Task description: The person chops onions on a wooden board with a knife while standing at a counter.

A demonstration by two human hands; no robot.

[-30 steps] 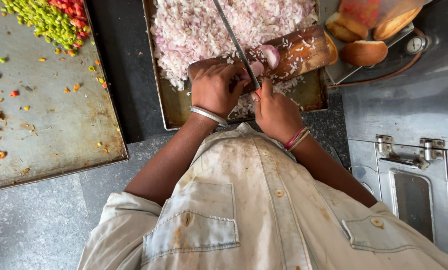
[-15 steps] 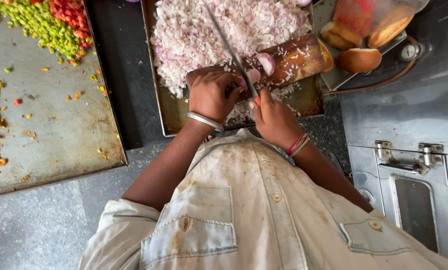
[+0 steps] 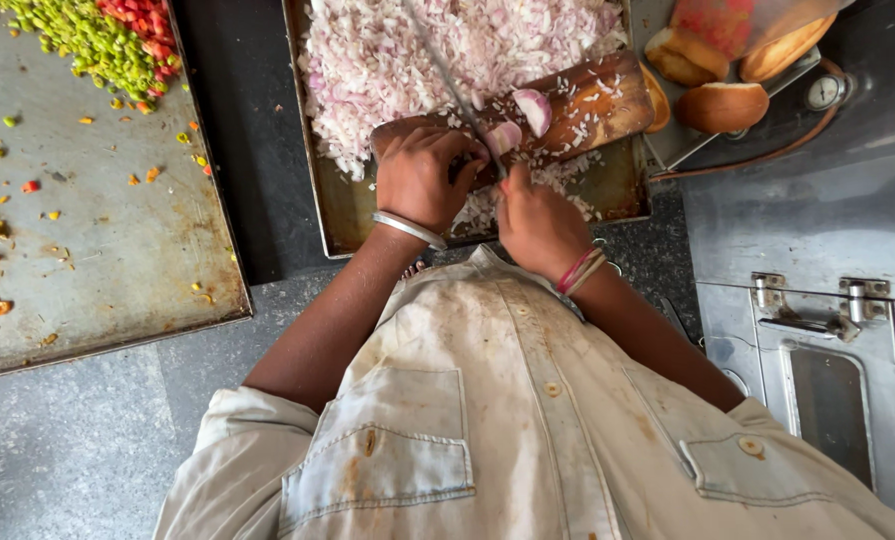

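**Head view – hands.**
- L hand: knuckles up, fingers curled, pinning a cut onion piece on the wooden board. Metal bangle at wrist.
- R hand: fist closed on the knife; handle hidden in the grip. The blade runs away from the body, slanting left over the board, its edge just beside the L fingertips.
- A second onion half lies cut face up on the board, just beyond the pinned piece, not touched.

**Step in hand (judgement).** Fine chopping, mid-run: piece pinned, blade on or just above it; contact can't be confirmed.

**Next move (judgement).** Calls for L fingertips tucked back, the blade kept beside the knuckles, and a short, straight downstroke. The piece is small and the gap to the fingers is narrow, so slip risk is high.

**Surface.**
- The board lies across a metal tray. The chopped onion heap fills the tray's far part; loose bits lie on the board.
- A second flat tray, to the left and apart, has chopped green veg and red veg at its far corner, plus scattered bits.

**Room.**
- Dark speckled stone counter.
- Bread buns beyond the board's right end.
- Steel appliance w/ latches at right.
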